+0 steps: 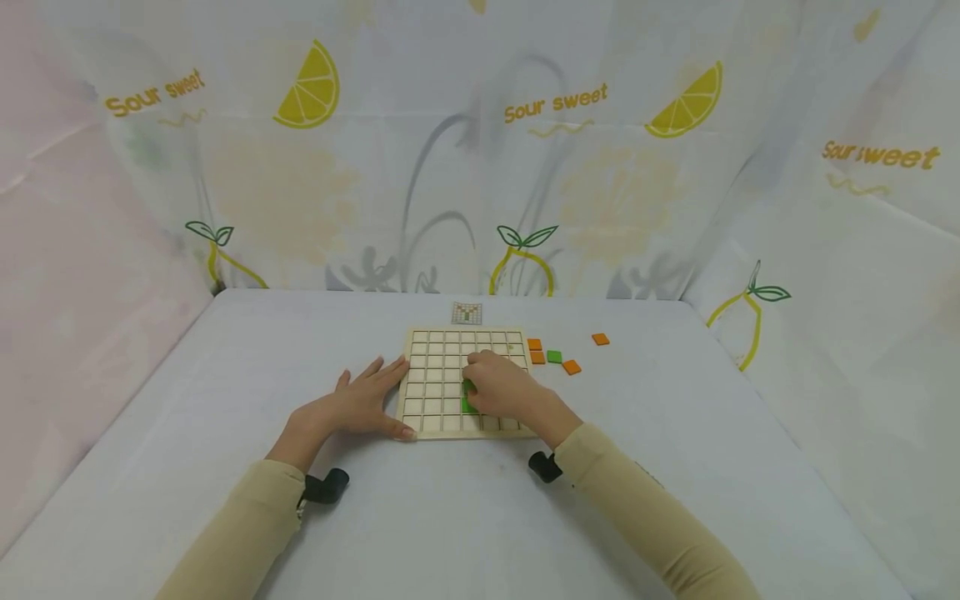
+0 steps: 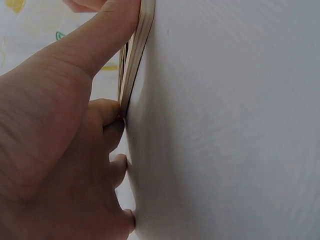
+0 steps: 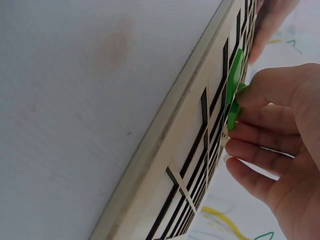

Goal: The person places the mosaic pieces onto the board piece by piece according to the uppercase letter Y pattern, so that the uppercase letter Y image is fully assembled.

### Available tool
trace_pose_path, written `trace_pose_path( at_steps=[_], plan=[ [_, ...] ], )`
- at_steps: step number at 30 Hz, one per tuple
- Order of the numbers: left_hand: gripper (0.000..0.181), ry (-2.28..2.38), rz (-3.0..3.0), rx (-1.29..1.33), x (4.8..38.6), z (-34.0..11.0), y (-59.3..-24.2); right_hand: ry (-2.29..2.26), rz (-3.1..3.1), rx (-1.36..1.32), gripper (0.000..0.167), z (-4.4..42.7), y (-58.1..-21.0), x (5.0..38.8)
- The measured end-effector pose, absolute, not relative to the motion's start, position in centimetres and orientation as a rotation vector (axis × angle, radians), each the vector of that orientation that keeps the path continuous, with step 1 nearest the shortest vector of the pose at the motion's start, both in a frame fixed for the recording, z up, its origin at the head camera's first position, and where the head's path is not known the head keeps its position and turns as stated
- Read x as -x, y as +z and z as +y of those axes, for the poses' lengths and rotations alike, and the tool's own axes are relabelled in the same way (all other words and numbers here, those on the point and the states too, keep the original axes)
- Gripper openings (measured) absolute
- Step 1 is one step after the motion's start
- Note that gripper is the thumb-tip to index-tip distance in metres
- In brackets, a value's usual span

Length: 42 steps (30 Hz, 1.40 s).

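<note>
A square wooden grid board (image 1: 450, 434) lies on the white table. My left hand (image 1: 362, 405) rests at its left side, fingers spread and thumb on the near left corner; in the left wrist view, the thumb (image 2: 110, 30) touches the board's edge. My right hand (image 1: 501, 387) is over the middle of the grid. Its thumb and fingers pinch a small green tile (image 3: 233, 118) at the board, as the right wrist view shows. Another green tile (image 3: 234, 75) sits in the grid just beside it. The right hand partly hides these tiles in the head view.
Right of the board lie orange tiles (image 1: 572, 367), one farther off (image 1: 601, 339), and a loose green tile (image 1: 554, 357). A small card with a coloured grid pattern (image 1: 467, 313) lies behind the board. Patterned cloth walls (image 1: 450, 167) enclose the table's back and sides.
</note>
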State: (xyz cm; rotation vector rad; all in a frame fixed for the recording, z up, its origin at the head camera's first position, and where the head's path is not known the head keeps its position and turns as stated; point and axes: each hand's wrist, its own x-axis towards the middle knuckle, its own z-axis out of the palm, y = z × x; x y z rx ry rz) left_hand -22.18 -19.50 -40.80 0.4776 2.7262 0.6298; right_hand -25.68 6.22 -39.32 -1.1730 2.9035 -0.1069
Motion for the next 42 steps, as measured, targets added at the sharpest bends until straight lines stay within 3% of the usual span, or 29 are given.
trace_pose_path(
  at_steps=[42],
  plan=[
    [0.121, 0.627, 2.733, -0.481, 22.23, -19.59, -40.99, -0.077, 2.895, 1.113, 0.012, 5.82, -39.15, 25.44]
  ],
)
